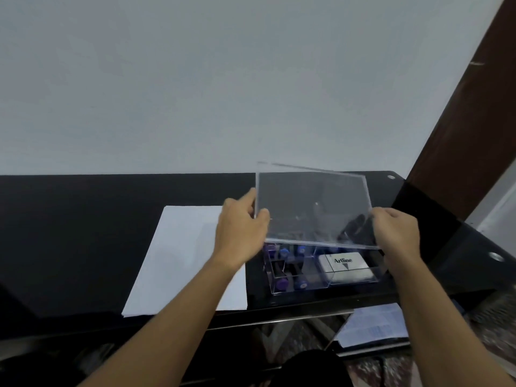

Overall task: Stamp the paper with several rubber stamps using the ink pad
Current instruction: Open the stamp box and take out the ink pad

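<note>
On the glossy black desk [83, 233], left hand [240, 230] and right hand [396, 233] grip the clear acrylic lid [312, 202] above the transparent box [272, 277] of blue-topped rubber stamps [282, 282] and, seemingly, a white Artline ink pad [346, 266], just beside the white paper [178, 261]; next, set the lid aside.

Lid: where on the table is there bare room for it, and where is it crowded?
Largest bare patch: table left of the paper. A narrower strip lies between paper and wall. Right of the box, another bare strip. Crowded: the box, full of stamps and ink pad, under the lid held by left hand and right hand.
</note>
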`<state>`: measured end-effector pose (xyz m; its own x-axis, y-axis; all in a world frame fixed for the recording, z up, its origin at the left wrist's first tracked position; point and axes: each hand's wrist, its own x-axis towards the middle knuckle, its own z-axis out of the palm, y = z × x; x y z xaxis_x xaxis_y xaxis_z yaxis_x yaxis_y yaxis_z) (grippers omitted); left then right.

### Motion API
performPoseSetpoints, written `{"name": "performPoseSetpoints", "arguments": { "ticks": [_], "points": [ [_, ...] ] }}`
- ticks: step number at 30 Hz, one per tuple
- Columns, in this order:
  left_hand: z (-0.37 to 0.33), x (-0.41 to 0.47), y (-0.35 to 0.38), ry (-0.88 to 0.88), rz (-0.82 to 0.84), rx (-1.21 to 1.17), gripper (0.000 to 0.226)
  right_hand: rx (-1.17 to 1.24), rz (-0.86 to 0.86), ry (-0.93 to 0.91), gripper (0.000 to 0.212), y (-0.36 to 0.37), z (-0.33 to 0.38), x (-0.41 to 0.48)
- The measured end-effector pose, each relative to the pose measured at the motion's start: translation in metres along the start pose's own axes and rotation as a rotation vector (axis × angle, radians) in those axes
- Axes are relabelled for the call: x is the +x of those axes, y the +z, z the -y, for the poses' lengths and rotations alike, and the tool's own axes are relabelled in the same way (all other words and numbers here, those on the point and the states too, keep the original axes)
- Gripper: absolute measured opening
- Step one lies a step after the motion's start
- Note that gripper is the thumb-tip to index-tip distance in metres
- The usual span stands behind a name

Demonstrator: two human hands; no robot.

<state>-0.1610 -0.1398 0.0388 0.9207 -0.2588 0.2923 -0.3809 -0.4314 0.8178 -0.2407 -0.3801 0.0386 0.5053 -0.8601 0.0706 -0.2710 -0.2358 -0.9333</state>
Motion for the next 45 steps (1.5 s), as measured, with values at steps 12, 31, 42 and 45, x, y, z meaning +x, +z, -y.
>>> {"name": "performPoseSetpoints", "arguments": {
  "ticks": [12,31,42,45],
  "points": [
    [0.036,0.032,-0.144,-0.420,-0.163,-0.532,0.034,0.481,0.338,0.076,0.024,0.098,0.076,-0.059],
    [0.200,0.024,-0.254,-0.624,-0.426,-0.356,0.029,0.165,0.694,0.060,0.039,0.269,0.059,-0.157],
    [0.263,0.050,-0.294,-0.714,-0.521,-0.147,0.025,-0.124,0.810,-0.127,0.012,0.355,0.079,-0.185],
    [0.275,0.052,-0.296,-0.684,-0.507,-0.052,0.019,-0.163,0.843,-0.136,0.013,0.369,0.078,-0.187]
  ]
}}
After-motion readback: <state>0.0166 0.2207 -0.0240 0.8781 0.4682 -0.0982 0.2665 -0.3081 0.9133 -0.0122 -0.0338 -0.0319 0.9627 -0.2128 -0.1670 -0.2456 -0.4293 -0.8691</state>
